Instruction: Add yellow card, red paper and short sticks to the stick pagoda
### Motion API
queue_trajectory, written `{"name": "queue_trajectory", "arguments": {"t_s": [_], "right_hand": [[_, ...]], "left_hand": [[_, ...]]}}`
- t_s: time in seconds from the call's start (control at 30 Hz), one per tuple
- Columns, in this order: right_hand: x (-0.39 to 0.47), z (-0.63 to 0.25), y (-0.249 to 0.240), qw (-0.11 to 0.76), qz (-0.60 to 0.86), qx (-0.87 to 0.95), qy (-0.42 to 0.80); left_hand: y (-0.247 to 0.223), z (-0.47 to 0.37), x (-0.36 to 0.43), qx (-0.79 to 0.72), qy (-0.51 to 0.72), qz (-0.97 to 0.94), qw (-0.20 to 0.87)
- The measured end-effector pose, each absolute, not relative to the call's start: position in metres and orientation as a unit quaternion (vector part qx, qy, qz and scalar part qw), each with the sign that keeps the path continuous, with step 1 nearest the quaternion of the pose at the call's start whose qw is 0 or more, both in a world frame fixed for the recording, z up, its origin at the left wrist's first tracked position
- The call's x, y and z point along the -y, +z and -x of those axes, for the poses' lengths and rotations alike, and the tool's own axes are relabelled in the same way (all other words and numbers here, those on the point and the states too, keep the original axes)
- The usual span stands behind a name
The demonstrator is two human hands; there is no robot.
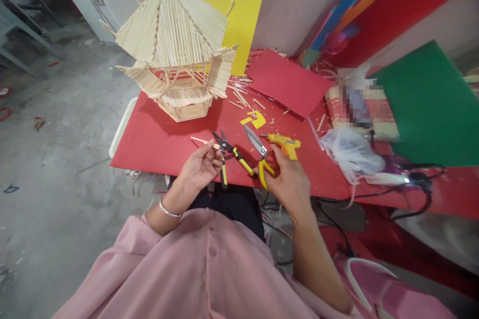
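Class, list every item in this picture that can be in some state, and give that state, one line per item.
left hand: pinching a thin wooden stick
right hand: gripping the yellow-handled scissors, blades apart
black-and-yellow cutters: lying on the red sheet, jaws open
glue gun: lying on its side, unheld
stick pagoda model: standing upright
plastic bag: crumpled

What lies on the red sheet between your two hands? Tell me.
In the head view, black-and-yellow cutters lie between the left hand and the right hand.

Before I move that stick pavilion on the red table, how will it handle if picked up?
The stick pavilion is probably light and brittle: thin sticks, open walls. Its wide roof over a narrower base may tip; protruding eave sticks could snap.
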State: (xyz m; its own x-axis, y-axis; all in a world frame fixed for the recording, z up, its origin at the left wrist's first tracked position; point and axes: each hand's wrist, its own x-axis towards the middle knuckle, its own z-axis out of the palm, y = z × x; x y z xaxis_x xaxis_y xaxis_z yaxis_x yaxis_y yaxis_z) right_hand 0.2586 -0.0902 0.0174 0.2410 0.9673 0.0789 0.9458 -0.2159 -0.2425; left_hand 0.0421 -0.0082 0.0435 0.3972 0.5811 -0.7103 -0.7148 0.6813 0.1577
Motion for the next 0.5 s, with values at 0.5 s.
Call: {"name": "queue_trajectory", "arguments": {"t_s": [0.5], "right_hand": [[0.103, -0.192, 0.022, 0.162, 0.720, 0.672, 0.066]], "left_hand": [[0.046, -0.045, 0.018, -0.406, 0.404, 0.068, 0.817]]}}
